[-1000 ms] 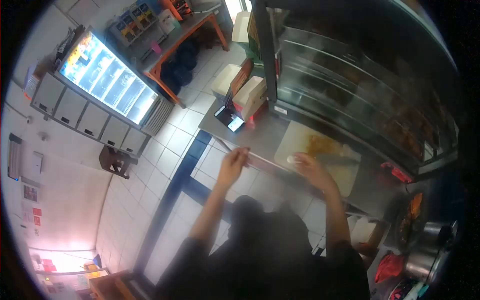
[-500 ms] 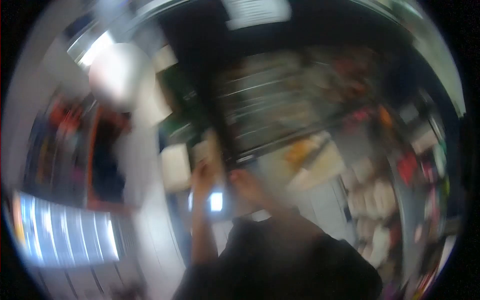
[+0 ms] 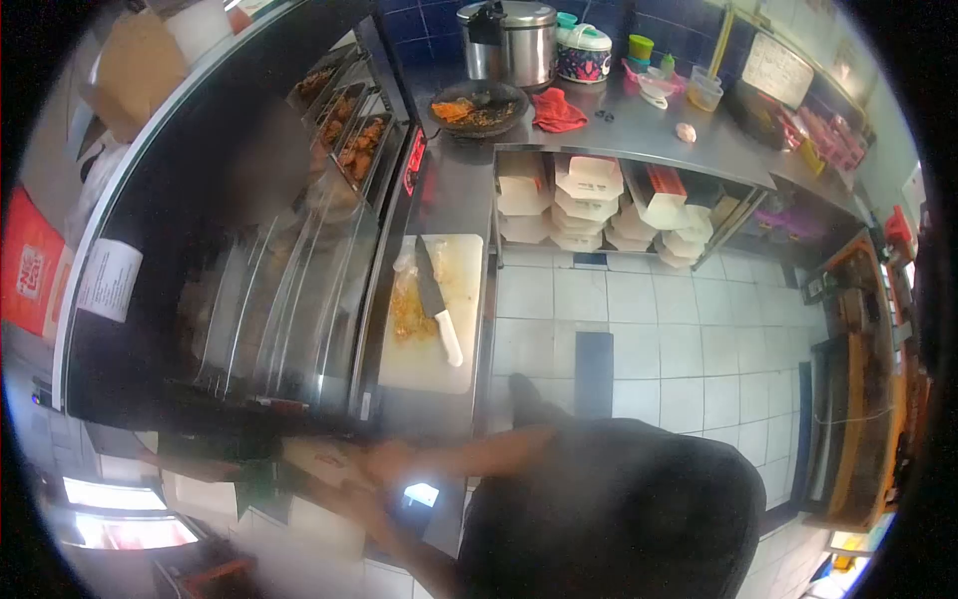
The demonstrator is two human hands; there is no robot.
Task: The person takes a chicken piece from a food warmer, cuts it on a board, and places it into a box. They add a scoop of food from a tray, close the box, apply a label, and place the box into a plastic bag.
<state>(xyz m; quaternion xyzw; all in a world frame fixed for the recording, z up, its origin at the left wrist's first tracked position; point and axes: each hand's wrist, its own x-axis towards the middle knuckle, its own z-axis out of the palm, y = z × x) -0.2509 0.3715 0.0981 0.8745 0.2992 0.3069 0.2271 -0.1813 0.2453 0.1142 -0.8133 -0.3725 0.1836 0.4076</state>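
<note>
My right hand (image 3: 391, 463) reaches left from my dark-clothed body to the near end of a light brown cardboard box (image 3: 311, 457) with a small red print. Just below it, my left hand (image 3: 357, 499) is at the same end of the box. Both hands look closed on it, though the fingers are dim and blurred. A lit phone-like screen (image 3: 420, 494) lies beside my wrists. Dark green material (image 3: 210, 454) and a pale box (image 3: 299, 539) are around the cardboard box.
Beside me stands a glass display cabinet (image 3: 289, 299) with fried food trays. A knife (image 3: 432, 290) rests on a stained white cutting board (image 3: 459, 265). Farther off are a pan (image 3: 489, 120), a red cloth (image 3: 559, 112), a steel pot (image 3: 529, 45) and stacked takeaway boxes (image 3: 584, 205).
My view has swung round and sharpened, so the cabinet now appears at left. My right hand has come closer to my left, at the end of the cardboard box.
</note>
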